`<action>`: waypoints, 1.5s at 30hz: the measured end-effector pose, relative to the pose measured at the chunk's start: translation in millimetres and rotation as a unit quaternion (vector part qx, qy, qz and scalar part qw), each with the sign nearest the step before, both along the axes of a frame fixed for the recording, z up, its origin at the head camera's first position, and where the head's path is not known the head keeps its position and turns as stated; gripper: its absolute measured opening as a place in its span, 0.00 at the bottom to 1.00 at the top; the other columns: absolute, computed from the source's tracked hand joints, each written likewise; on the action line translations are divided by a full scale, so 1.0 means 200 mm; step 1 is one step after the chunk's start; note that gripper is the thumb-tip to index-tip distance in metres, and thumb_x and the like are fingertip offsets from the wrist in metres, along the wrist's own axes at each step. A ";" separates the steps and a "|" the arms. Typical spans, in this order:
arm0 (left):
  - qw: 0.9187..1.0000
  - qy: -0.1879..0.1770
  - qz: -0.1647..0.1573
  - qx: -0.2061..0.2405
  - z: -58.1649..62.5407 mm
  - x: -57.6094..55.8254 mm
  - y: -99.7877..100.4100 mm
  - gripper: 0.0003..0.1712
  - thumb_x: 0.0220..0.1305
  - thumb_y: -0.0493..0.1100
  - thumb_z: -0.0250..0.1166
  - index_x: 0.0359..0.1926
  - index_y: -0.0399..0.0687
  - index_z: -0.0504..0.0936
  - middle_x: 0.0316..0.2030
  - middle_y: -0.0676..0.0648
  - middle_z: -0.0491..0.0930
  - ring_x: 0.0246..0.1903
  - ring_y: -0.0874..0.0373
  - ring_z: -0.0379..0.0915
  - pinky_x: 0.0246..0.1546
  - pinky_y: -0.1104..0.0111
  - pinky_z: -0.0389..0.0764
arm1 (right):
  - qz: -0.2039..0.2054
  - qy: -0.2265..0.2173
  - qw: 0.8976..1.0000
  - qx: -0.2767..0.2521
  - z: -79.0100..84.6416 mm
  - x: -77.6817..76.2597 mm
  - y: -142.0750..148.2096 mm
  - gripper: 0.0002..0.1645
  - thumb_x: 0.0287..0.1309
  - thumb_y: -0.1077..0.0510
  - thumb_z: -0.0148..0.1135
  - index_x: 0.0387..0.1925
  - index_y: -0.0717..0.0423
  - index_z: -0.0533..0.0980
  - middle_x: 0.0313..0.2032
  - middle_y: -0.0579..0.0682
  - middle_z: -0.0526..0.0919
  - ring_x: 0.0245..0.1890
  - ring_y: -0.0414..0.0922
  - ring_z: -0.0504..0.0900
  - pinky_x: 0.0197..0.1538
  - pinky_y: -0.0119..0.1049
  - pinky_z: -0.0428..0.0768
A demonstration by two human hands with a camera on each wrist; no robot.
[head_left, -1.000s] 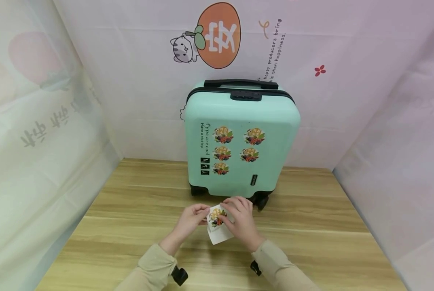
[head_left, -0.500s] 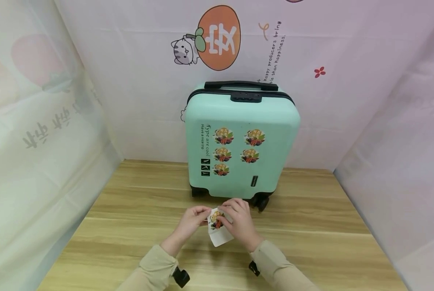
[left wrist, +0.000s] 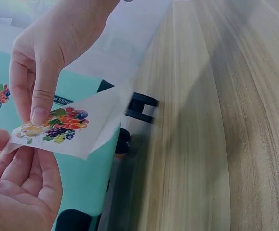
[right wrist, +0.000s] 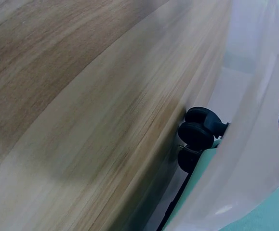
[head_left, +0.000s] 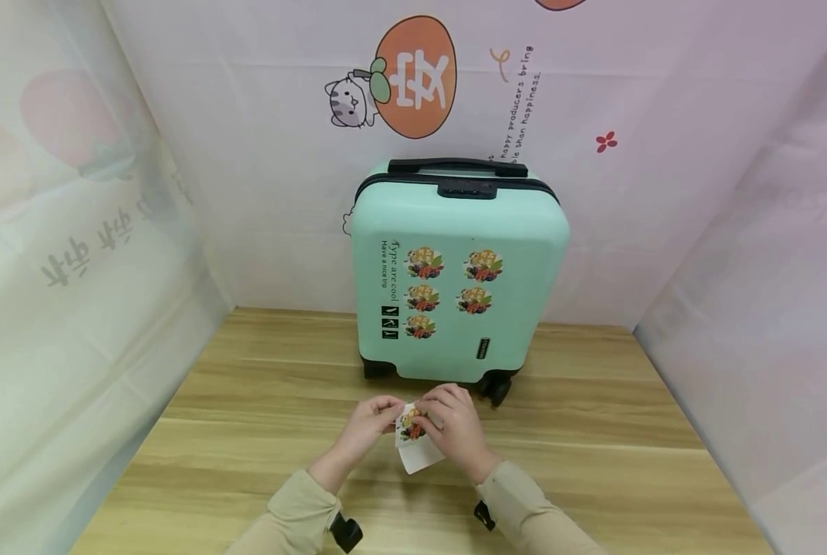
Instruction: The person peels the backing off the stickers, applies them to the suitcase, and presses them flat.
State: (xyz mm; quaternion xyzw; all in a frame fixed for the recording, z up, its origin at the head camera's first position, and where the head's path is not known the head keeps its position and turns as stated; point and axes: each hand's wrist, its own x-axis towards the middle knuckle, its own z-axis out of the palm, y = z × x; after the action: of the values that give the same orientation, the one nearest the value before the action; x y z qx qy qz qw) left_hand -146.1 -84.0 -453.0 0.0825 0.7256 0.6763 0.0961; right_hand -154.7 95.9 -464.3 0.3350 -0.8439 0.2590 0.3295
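A round fruit sticker [left wrist: 69,125] lies on a white backing sheet [head_left: 420,456] held up between both hands in front of the suitcase. My left hand [head_left: 370,422] pinches the sheet's left edge, its thumb on top and fingers beneath in the left wrist view. From the other side my right hand [head_left: 455,428] pinches at the sticker, the thumb resting on its printed face. The mint suitcase [head_left: 448,223] stands upright behind and carries several matching fruit stickers [head_left: 423,263] in two columns. In the right wrist view the sheet looks pale and translucent, with the right hand mostly out of frame.
The suitcase rests by its black wheels [head_left: 496,387] on a wood-grain table [head_left: 274,385]. Printed cloth [head_left: 274,154] hangs behind it and along both sides. Dark wrist-camera mounts [head_left: 346,532] sit under the beige sleeves [head_left: 302,501].
The right hand has shifted slightly left and covers more of the sticker. The sheet's lower flap tilts a little differently. The head view has drifted slightly upward.
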 end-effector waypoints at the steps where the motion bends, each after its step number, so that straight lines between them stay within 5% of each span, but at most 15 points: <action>1: 1.000 0.000 -0.001 0.002 0.00 0.00 0.00 0.17 0.69 0.39 0.53 0.45 0.24 0.76 0.41 0.37 0.81 0.39 0.60 0.78 0.46 0.62 0.81 | -0.001 0.001 1.000 0.000 0.00 0.00 0.00 0.13 0.38 0.59 0.77 0.31 0.52 0.84 0.33 0.45 0.84 0.40 0.43 0.77 0.43 0.40 0.75; 20: 0.998 -0.022 0.049 0.023 0.00 -0.02 0.03 0.16 0.67 0.39 0.56 0.36 0.25 0.79 0.40 0.42 0.83 0.35 0.61 0.79 0.41 0.64 0.83 | -0.005 0.056 0.998 -0.010 0.00 -0.01 -0.02 0.12 0.34 0.60 0.79 0.25 0.52 0.83 0.30 0.45 0.83 0.36 0.43 0.77 0.41 0.40 0.76; 33: 0.995 -0.049 0.056 0.070 -0.03 -0.03 0.01 0.15 0.65 0.37 0.58 0.39 0.21 0.78 0.28 0.52 0.81 0.29 0.66 0.78 0.36 0.71 0.82 | 0.015 0.095 0.995 -0.005 -0.03 -0.01 -0.02 0.12 0.32 0.62 0.79 0.24 0.52 0.83 0.28 0.44 0.83 0.35 0.43 0.78 0.41 0.37 0.76; 45: 0.995 -0.055 0.058 0.059 -0.06 -0.06 -0.02 0.15 0.66 0.35 0.58 0.42 0.22 0.78 0.30 0.49 0.84 0.30 0.65 0.78 0.38 0.68 0.82 | 0.044 0.075 0.996 -0.008 -0.04 0.01 -0.01 0.05 0.45 0.63 0.72 0.25 0.53 0.83 0.29 0.45 0.83 0.31 0.41 0.79 0.37 0.34 0.77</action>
State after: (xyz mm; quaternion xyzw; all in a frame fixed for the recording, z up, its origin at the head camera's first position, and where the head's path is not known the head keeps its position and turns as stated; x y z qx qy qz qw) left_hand -157.2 -87.8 -465.6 0.0078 0.6819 0.7257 0.0916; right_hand -152.5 93.0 -472.3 0.3875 -0.7993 0.2544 0.3825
